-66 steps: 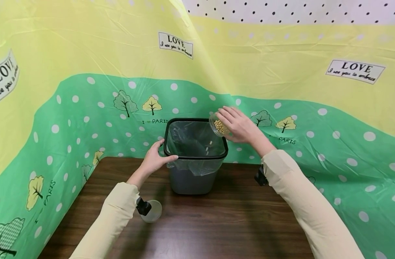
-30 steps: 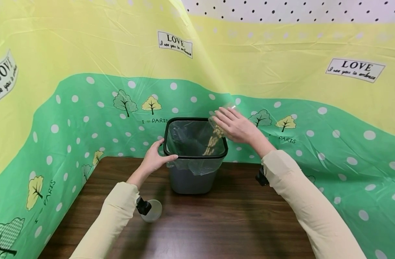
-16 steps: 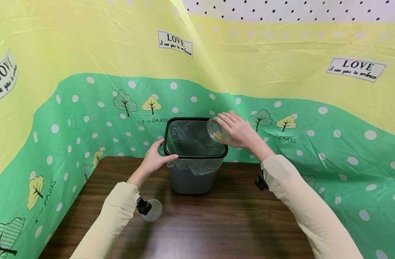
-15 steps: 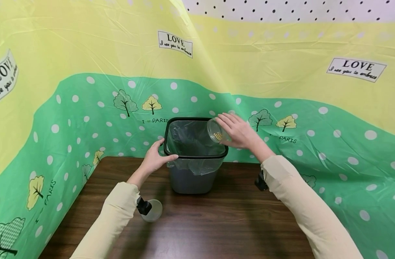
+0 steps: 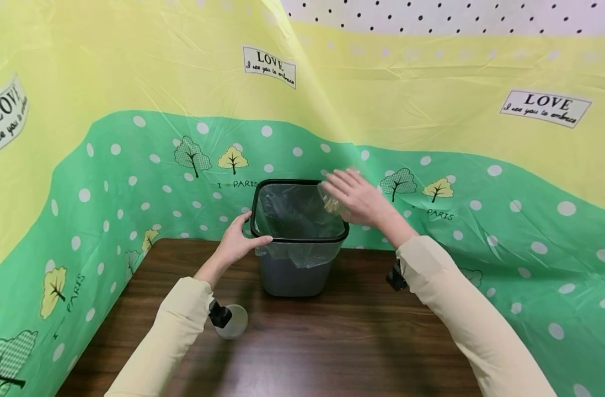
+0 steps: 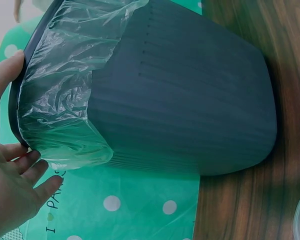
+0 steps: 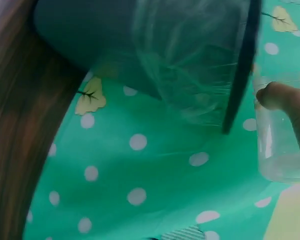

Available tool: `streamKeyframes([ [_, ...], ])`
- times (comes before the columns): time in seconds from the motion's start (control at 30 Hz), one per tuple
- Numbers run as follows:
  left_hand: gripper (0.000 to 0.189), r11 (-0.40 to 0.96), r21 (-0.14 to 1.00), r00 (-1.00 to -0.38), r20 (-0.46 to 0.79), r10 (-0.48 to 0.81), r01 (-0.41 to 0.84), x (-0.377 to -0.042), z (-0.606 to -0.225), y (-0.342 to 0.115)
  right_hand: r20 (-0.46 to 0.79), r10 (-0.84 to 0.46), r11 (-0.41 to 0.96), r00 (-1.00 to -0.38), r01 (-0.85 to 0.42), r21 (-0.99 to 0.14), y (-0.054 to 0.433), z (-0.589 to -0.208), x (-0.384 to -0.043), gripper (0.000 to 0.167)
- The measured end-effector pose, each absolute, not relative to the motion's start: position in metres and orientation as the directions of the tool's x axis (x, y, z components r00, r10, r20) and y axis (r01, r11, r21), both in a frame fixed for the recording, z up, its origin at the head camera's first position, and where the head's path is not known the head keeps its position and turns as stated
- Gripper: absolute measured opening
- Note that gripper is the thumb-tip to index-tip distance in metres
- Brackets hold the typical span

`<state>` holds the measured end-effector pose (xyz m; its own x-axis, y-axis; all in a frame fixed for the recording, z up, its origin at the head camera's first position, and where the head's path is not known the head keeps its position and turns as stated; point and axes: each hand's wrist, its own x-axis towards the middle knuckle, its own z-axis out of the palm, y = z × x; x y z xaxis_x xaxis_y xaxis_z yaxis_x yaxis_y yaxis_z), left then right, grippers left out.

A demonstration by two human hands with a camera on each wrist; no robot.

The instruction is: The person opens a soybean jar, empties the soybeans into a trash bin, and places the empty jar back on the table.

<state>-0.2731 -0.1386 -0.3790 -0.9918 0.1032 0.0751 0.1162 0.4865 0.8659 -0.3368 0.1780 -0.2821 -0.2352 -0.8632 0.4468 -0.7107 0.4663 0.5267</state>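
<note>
A dark grey trash can [image 5: 294, 281] with a black rim stands on the table, lined with a clear plastic bag [image 6: 55, 95]. My left hand [image 5: 234, 242] holds the rim at its front left corner; the left wrist view shows thumb and fingertips against the rim. Over the right side of the opening, my right hand [image 5: 355, 196] grips a clear jar [image 7: 277, 150], tilted with its mouth toward the can. A few pale yellow soybeans [image 5: 331, 204], blurred, show at the jar's mouth. My fingers hide much of the jar in the head view.
A round, clear container or lid [image 5: 234, 322] lies on the brown wooden table [image 5: 332, 342], partly behind the left wrist camera. A green and yellow printed curtain [image 5: 148, 149] hangs close behind the can and along the left.
Soybeans poured from the tipped jar into the can about a second ago, leaving far fewer in it. The jar then tilted back and is now tipped again, blurred. My left hand stays put.
</note>
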Motion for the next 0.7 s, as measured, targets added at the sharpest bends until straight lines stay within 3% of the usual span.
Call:
streamKeyframes([
  [0.1, 0.092, 0.484, 0.867, -0.992, 0.075, 0.104, 0.117, -0.2729, -0.3783, -0.1384, 0.358, -0.884, 0.456, -0.299, -0.715, 0.529, 0.1785, -0.2861, -0.3339, 0.082],
  [0.2, 0.092, 0.485, 0.867, -0.992, 0.073, 0.104, 0.115, -0.2723, -0.3777, -0.1379, 0.366, -0.868, 0.488, -0.335, -0.706, 0.512, 0.1798, -0.2872, -0.333, 0.084],
  [0.37, 0.094, 0.481, 0.868, -0.991, 0.075, 0.109, 0.119, -0.2724, -0.3778, -0.1373, 0.426, -0.854, 0.495, -0.299, -0.72, 0.486, 0.1748, -0.2857, -0.3336, 0.086],
  [0.57, 0.094, 0.478, 0.871, -0.992, 0.068, 0.103, 0.109, -0.2716, -0.3776, -0.137, 0.351, -0.867, 0.492, -0.355, -0.723, 0.485, 0.1765, -0.2913, -0.333, 0.081],
  [0.7, 0.093, 0.473, 0.874, -0.992, 0.07, 0.103, 0.111, -0.2716, -0.3772, -0.1378, 0.471, -0.83, 0.52, -0.299, -0.72, 0.46, 0.1754, -0.2877, -0.3327, 0.084],
])
